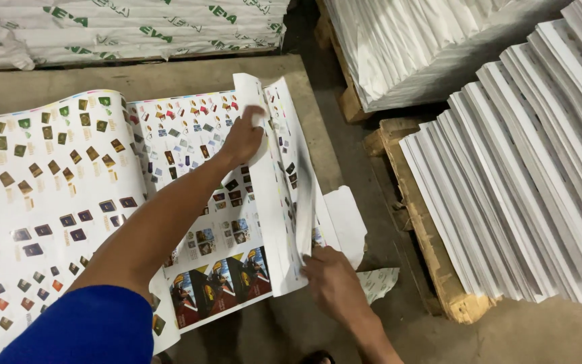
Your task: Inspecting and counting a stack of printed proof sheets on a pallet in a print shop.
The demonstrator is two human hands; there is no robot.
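The left hand (244, 138) lies flat w/ fingers spread on the curled edge of a printed sheet (203, 195), pressing the fold down near the top right of the sheet. It does not close around anything; the palm and fingers only rest on the paper. The left arm wears a blue sleeve (85, 327) and reaches across the sheet from the lower left.

The right hand (335, 283) is at the lower right edge of the same stack, fingers bent and tucked into the sheet edges, approx. where the sheets curl upward. It seems to pinch a few edges, but how many I cannot tell.

The printed sheets lie on a low worktop (190, 74), spread from the left edge of the view to the centre. They show many small coloured squares and, near the bottom, some bigger dark-red pictures. A second pile of printed sheets (35, 202) sits just beside it on the left, touching.

On the right a wooden pallet (426, 236) carries tall stacks of white paper (527, 175). Another white stack (405, 47) stands behind it, and wrapped paper reams (122, 27) lie at the top left. A torn paper scrap (380, 282) lies on the floor near the right hand.
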